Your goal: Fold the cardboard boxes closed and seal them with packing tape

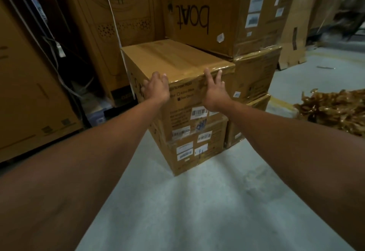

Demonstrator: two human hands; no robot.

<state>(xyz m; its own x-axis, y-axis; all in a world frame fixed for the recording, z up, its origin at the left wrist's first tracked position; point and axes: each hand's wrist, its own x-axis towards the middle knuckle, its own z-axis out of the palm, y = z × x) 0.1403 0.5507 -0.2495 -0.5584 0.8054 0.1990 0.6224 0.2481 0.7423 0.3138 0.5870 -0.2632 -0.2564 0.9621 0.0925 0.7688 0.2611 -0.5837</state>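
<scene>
A closed brown cardboard box (177, 59) with glossy tape along its near top edge stands on another taped box (195, 148) on the floor. My left hand (157, 87) lies against the near left top corner of the upper box, fingers reaching over the edge. At the near top edge further right, my right hand (214, 88) presses the box front with straight, spread fingers pointing up. Neither hand holds anything. No tape roll is in view.
A large box marked "boat" (203, 17) sits on more stacked boxes (254, 72) behind and to the right. Tall cartons (29, 92) line the left side. A heap of crumpled brown tape (335, 110) lies on the grey floor (197, 211) at right.
</scene>
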